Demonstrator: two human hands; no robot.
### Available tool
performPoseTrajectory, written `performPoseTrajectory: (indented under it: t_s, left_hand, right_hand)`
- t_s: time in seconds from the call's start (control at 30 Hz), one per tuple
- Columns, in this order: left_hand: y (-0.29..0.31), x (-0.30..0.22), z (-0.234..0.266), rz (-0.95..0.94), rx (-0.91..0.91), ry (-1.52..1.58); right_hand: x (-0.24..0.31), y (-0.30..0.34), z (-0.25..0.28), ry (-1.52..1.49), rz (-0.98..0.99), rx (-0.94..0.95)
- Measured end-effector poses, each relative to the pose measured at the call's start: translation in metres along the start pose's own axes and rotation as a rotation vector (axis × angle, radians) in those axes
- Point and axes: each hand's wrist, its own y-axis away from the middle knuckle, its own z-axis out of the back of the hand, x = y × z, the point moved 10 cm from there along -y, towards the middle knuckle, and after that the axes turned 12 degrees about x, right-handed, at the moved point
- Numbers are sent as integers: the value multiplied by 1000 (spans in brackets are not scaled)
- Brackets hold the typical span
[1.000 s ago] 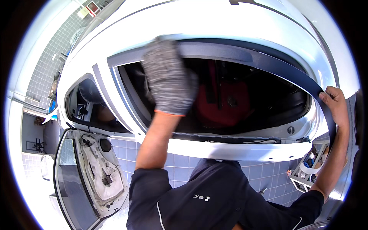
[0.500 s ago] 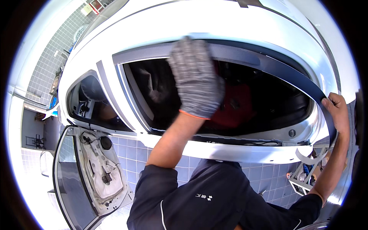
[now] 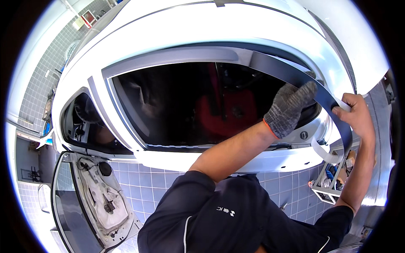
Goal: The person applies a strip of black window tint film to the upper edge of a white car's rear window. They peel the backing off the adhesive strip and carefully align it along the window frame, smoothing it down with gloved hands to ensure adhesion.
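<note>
A long dark film strip with a pale backing runs along the right part of the white car's window frame, its left end standing off the frame. My gloved left hand, in a grey knit glove with an orange cuff, grips the strip's lower edge with curled fingers. Just right of it, my bare right hand pinches the strip between thumb and fingers. Beyond that hand the strip hangs down in a bend, and a loose pale backing curls beside it. Along the frame's upper left lies more dark film.
The dark window opening shows a red shape inside. An open car door without its inner trim stands at lower left. A shelf rack holding small items is at lower right, over a blue tiled floor.
My left hand has moved from the middle of the frame's top to the right, onto the strip. The strip's left end now stands away from the frame. The view has shifted a little.
</note>
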Motion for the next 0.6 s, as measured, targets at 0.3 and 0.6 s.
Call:
performPoseTrajectory:
  t_s: [0.3,0.6]
  left_hand:
    - [-38,102,-19,-243,-107,41]
    - [-49,228,-43,191,55,-1031]
  right_hand:
    - [-145,42,-14,-53,107,230]
    - [-16,-45,-26,-25,357,351]
